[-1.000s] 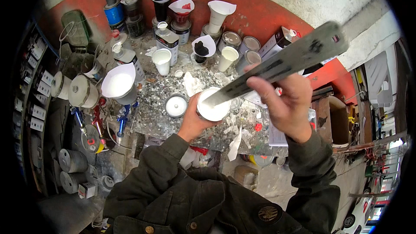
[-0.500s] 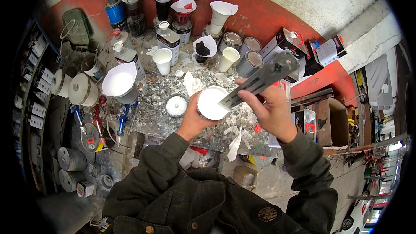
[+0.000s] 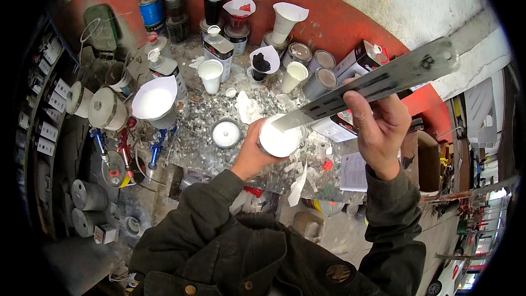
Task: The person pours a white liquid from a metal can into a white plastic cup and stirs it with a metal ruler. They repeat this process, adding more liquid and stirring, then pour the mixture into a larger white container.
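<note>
My left hand (image 3: 253, 154) is wrapped round a cup of white paint (image 3: 280, 141), held over the near part of a paint-spattered bench. Between the thumb and fingers of my right hand (image 3: 383, 131) is a long grey mixing stick (image 3: 383, 77) with dark slots and a hole near its upper end. The stick slants down to the left, its lower end at the white paint inside the cup's rim. Left of the cup stands a small round can (image 3: 226, 133) with a white top. A crumpled white paper (image 3: 248, 108) lies just behind the cup.
Along the back stand paint cans (image 3: 323, 82), cups with paper strainers (image 3: 289, 13) and a white cup (image 3: 210, 74). A strainer full of white (image 3: 155, 98) and spray guns (image 3: 156, 153) are at the left. A cardboard box (image 3: 428, 161) sits at the right.
My right hand has moved right and toward me, raising the mixing stick so more of its length shows. The cup in my left hand has shifted slightly right.
</note>
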The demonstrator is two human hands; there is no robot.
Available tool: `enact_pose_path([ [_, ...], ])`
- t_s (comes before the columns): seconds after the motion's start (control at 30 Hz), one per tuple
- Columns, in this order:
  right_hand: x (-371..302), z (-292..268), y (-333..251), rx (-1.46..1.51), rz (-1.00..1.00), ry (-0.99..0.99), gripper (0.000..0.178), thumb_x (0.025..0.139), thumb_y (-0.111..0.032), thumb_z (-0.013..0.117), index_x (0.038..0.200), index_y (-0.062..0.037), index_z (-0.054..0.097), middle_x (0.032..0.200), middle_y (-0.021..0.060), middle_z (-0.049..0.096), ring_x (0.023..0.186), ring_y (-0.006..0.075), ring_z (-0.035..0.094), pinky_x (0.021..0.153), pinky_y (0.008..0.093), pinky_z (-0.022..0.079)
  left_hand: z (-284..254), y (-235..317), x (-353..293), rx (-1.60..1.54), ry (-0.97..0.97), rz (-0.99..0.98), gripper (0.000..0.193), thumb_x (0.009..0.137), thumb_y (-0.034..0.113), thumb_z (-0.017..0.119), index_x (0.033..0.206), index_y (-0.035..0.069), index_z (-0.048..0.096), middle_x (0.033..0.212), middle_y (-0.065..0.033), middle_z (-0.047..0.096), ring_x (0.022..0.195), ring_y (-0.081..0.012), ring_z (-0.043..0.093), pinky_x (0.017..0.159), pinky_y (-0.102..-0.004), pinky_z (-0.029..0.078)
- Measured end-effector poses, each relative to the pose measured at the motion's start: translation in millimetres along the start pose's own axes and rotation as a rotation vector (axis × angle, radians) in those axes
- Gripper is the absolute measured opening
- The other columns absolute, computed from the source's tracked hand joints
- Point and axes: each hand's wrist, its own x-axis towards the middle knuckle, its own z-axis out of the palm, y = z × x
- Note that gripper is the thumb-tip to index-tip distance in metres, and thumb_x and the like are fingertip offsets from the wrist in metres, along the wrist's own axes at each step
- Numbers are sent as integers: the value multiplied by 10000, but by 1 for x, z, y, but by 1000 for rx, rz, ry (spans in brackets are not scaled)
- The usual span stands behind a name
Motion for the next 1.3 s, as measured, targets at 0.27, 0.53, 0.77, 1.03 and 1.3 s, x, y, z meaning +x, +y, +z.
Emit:
enact_pose_path([
  [0.27, -24, 13, 38, -174, -50, -182, 196, 901, -50, 747, 1089, 0, 727, 824, 109, 718, 674, 145, 648, 634, 286, 507, 1, -3, 2, 22, 27, 62, 1049, 596, 103, 978, 1462, 37, 391, 1388, -99, 536, 1301, -229, 524, 1110, -376, 425],
  [0.53, -39, 21, 14, -144, 17, -186, 272, 902, -62, 745, 1168, -13, 726, 840, 107, 724, 674, 122, 636, 626, 270, 503, 4, 1, 1, -91, 3, -1, 971, 604, 70, 947, 1432, 67, 439, 1398, -108, 402, 1355, -285, 449, 1141, -397, 400],
  [0.77, -7, 7, -11, -18, 34, 50, 235, 909, -46, 739, 1131, 26, 715, 902, 80, 753, 739, 87, 663, 658, 241, 512, 3, 2, 1, -54, -14, 14, 954, 602, 77, 946, 1418, 64, 453, 1360, -108, 436, 1320, -280, 467, 1124, -395, 410],
  [1.03, -17, 8, 27, -75, 100, -135, 219, 949, -55, 704, 1160, 4, 704, 863, 3, 669, 639, 26, 505, 563, 208, 388, 0, 6, 5, -26, -1, 19, 986, 605, 86, 955, 1439, 53, 431, 1379, -112, 471, 1326, -264, 483, 1124, -386, 409],
  [1.3, -39, 30, 24, -76, -1, -175, 327, 905, -67, 745, 1225, -16, 699, 859, 113, 719, 682, 134, 652, 630, 269, 507, -1, -1, 4, -73, 37, -15, 989, 590, 102, 963, 1430, 50, 443, 1388, -128, 433, 1338, -299, 461, 1138, -395, 387],
])
